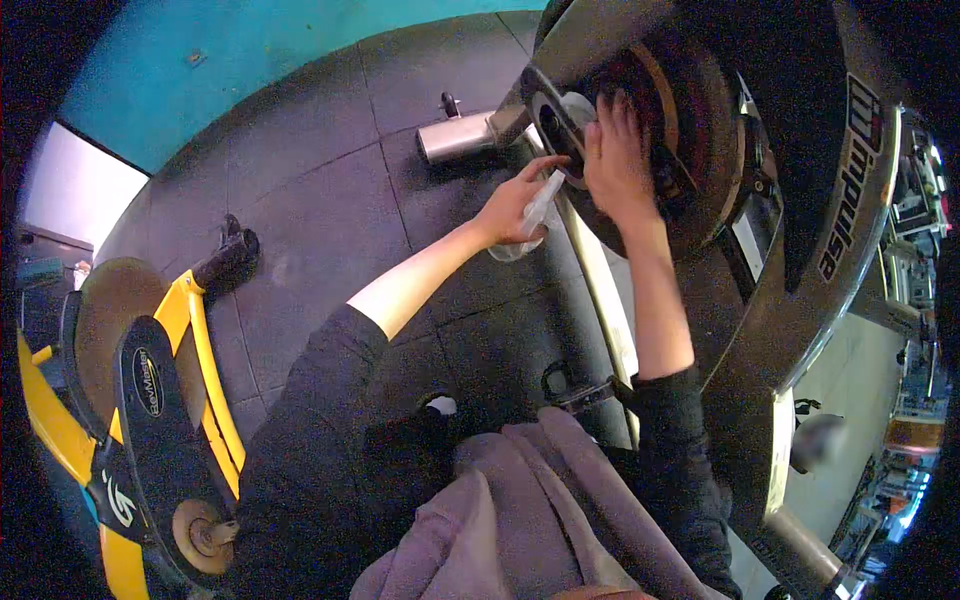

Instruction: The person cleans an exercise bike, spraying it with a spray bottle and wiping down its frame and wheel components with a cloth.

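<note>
My left hand (508,212) is closed round a clear spray bottle (540,205) with a whitish top, held beside the frame of a dark exercise bike. My right hand (618,160) lies with its fingers stretched out against the bike's round flywheel side (690,130); its fingers are slightly blurred. Next to those fingers is a small pale patch (576,108) that I cannot make out. A grey-purple cloth or garment (530,500) hangs in front of my body.
A silver foot bar (455,140) of the bike rests on dark floor tiles (300,190). To the left stands a yellow exercise bike (205,370). Lettering reading "impulse" marks the dark bike's frame (835,220). At far right a blurred person (820,440) appears beyond it.
</note>
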A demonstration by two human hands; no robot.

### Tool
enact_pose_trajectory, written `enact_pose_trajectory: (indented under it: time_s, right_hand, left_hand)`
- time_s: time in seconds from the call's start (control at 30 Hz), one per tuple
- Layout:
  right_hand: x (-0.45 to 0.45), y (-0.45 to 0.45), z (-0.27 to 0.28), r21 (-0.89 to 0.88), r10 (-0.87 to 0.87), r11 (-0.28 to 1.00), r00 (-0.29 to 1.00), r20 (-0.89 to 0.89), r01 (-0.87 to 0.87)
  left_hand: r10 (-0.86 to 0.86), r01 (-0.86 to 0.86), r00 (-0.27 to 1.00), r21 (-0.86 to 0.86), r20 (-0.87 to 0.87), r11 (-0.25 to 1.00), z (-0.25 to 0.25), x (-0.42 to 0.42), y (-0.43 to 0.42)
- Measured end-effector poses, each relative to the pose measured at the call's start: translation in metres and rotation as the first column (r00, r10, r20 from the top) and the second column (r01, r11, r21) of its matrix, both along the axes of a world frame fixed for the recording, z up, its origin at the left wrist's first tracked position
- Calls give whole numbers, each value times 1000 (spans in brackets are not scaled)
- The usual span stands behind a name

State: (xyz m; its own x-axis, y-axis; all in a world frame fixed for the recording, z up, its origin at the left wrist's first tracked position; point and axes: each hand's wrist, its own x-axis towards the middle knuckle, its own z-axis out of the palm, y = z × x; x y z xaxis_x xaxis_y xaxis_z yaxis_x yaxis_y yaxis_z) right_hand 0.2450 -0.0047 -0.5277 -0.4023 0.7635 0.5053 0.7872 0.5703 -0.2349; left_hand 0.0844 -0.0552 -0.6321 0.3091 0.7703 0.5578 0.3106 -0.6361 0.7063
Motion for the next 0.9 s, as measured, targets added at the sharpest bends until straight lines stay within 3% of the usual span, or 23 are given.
enact_pose_trajectory:
  time_s: [0.03, 0.1, 0.13, 0.17, 0.2, 0.23, 0.33, 0.47, 0.53, 0.6, 0.73, 0.83, 0.9]
  right_hand:
    - [-1, 12, 2, -3, -1, 1000, 1000, -3, 1]
    - [-6, 30, 21, -145, -38, 987, 978, 207, 69]
    - [-9, 37, 35, -263, -44, 960, 976, 213, 101]
    - [-12, 37, 32, -264, -47, 959, 977, 207, 102]
    - [-14, 34, 26, -150, -94, 985, 991, -91, 80]
    - [-17, 31, 21, -32, -98, 995, 918, -384, 92]
    - [-9, 12, 10, -43, -5, 999, 881, -473, -17]
    - [-12, 12, 19, 110, 90, 992, 960, -265, -62]
    - [-23, 26, 34, -160, -69, 985, 998, 4, 69]
    - [-20, 55, 32, -176, -52, 983, 998, 42, 59]
    - [29, 206, -73, -81, 240, 971, 941, 240, -227]
    - [-4, 98, 21, -346, 166, 929, 984, 68, -133]
    - [-6, 80, 17, -250, 86, 965, 996, 2, -83]
  left_hand:
    - [-5, 5, 1000, -6, -4, 1000, 1, -1, 0]
    - [-14, 14, 1000, -10, -15, 1000, -1, -2, 2]
    - [-4, 5, 998, 4, -65, 1000, -5, -3, 4]
    - [-1, 1, 996, 10, -93, 1000, -2, -4, 4]
    - [3, -1, 993, 15, -121, 1000, 0, -5, 3]
    - [-18, 21, 995, 34, -96, 999, 1, -6, 3]
    - [-37, 39, 996, 26, -78, 999, 2, -9, 4]
    - [-27, 26, 999, -4, -39, 1000, 3, -6, 3]
    - [-23, 20, 998, -39, -66, 999, -2, -6, 5]
    - [-26, 21, 993, -43, -114, 999, -7, -7, 11]
    - [-54, 51, 991, -31, -126, 998, -6, -11, 13]
    - [-88, 104, 988, 128, -128, 986, -5, -11, 14]
    - [-63, 65, 989, 13, -133, 998, 1, -12, 12]
